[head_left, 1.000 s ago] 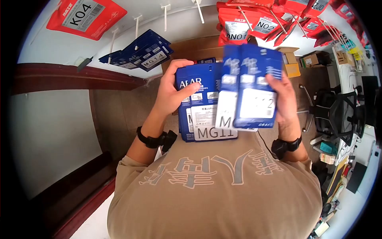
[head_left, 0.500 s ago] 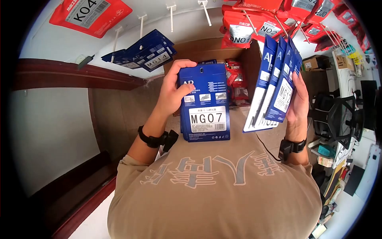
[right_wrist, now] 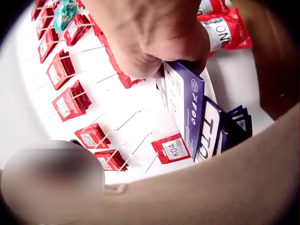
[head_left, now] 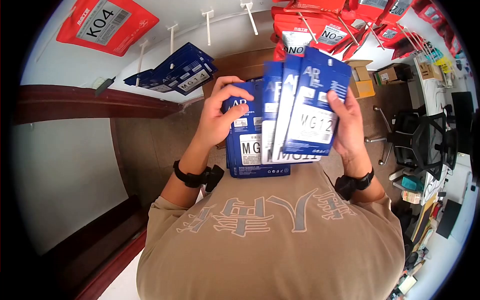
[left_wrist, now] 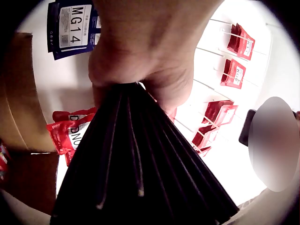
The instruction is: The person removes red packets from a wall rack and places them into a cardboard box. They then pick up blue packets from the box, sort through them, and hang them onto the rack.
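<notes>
My left hand [head_left: 220,112] grips a stack of flat blue packets [head_left: 272,171] by the upper left side, thumb across the front and one finger bent above. White labels on that stack begin with "MG". In my right hand [head_left: 349,125] is a fan of similar blue packets [head_left: 325,80], held with the thumb on the front one, labelled MG12; an MG11 label shows below it. The fan overlaps the right part of the left stack. From below, the left wrist view shows the dark edges of several packets [left_wrist: 136,173] spreading under the hand.
Blue MG14 packets [head_left: 195,77] hang on a wall hook at upper left, near a red K04 bag [head_left: 107,25]. Red bags [head_left: 332,35] hang at upper right. A cardboard box [head_left: 245,61] stands behind the hands. On the right are an office chair [head_left: 420,135] and a cluttered desk.
The right hand's fan swung right, exposing MG07 on the left stack, then came back left across that stack. The left index finger is now raised; the left hand otherwise stays nearly in place.
</notes>
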A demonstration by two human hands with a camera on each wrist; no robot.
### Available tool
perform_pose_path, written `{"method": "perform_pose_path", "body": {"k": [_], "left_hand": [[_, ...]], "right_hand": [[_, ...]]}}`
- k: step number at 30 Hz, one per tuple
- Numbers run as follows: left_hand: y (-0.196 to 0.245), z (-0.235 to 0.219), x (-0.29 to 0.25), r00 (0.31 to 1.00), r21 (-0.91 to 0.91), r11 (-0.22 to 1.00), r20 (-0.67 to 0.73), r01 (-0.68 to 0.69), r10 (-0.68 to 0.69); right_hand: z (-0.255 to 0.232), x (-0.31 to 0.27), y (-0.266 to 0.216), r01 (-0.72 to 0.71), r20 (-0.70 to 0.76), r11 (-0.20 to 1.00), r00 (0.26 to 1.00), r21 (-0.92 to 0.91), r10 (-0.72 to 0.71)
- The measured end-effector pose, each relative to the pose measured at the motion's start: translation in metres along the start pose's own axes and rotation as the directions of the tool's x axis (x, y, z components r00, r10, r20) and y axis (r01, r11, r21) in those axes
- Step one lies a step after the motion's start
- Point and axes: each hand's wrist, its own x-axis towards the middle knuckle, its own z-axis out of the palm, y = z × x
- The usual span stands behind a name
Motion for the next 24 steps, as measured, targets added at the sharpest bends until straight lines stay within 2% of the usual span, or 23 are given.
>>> {"method": "perform_pose_path", "body": {"k": [1, 3, 5, 8, 9, 11, 13, 15, 18, 20, 21, 23, 24], "left_hand": [[-0.001, -0.001, 0.001, 0.999, 0.059, 0.998, 0.03, -0.02, 0.019], [0.005, 0.002, 0.002, 0.993, -0.173, 0.977, 0.025, 0.121, -0.119], [-0.004, 0.003, 0.003, 1.0, -0.12, 0.993, 0.022, 0.009, -0.006], [-0.003, 0.009, 0.003, 0.999, -0.153, 0.988, 0.045, 0.011, -0.004], [0.003, 0.013, 0.001, 0.99, -0.254, 0.957, 0.037, 0.139, -0.134], [0.013, 0.008, -0.001, 0.945, -0.325, 0.888, 0.119, 0.326, -0.304], [0.01, 0.004, -0.003, 0.958, -0.329, 0.9, 0.137, 0.284, -0.252], [0.0, -0.001, -0.007, 0.96, -0.392, 0.878, 0.156, 0.276, -0.232], [-0.005, -0.003, -0.011, 0.947, -0.41, 0.855, 0.162, 0.319, -0.276], [-0.006, -0.004, -0.013, 0.936, -0.435, 0.829, 0.17, 0.351, -0.307], [-0.008, -0.005, -0.013, 0.937, -0.434, 0.83, 0.167, 0.35, -0.307], [-0.011, -0.007, -0.013, 0.958, -0.42, 0.862, 0.174, 0.282, -0.228], [-0.011, -0.008, -0.013, 0.954, -0.437, 0.849, 0.18, 0.296, -0.24]], "right_hand": [[0.008, -0.001, 0.004, -0.005, 0.015, 1.0, 1.0, 0.003, 0.005], [0.02, 0.0, 0.012, 0.002, 0.029, 1.0, 1.0, 0.001, -0.002], [0.031, 0.002, 0.018, 0.013, 0.043, 0.999, 0.999, -0.033, -0.012], [0.05, 0.006, 0.029, 0.155, 0.109, 0.973, 0.985, -0.169, -0.138], [0.054, 0.006, 0.03, 0.202, 0.135, 0.95, 0.975, -0.24, -0.174], [0.057, 0.005, 0.03, 0.278, 0.258, 0.901, 0.946, -0.333, -0.197], [0.047, 0.011, 0.03, 0.137, 0.239, 0.96, 0.968, -0.244, -0.077], [0.038, 0.012, 0.024, 0.105, 0.24, 0.977, 0.969, -0.187, -0.058], [0.034, 0.011, 0.021, 0.079, 0.28, 0.967, 0.96, -0.244, -0.008], [0.035, 0.008, 0.015, 0.013, 0.356, 0.958, 0.93, -0.287, 0.094], [0.034, 0.01, 0.018, 0.014, 0.358, 0.958, 0.929, -0.287, 0.094], [0.028, 0.012, 0.029, 0.15, 0.336, 0.956, 0.94, -0.252, -0.059], [0.027, 0.012, 0.031, 0.186, 0.26, 0.864, 0.963, -0.467, -0.067]]}}
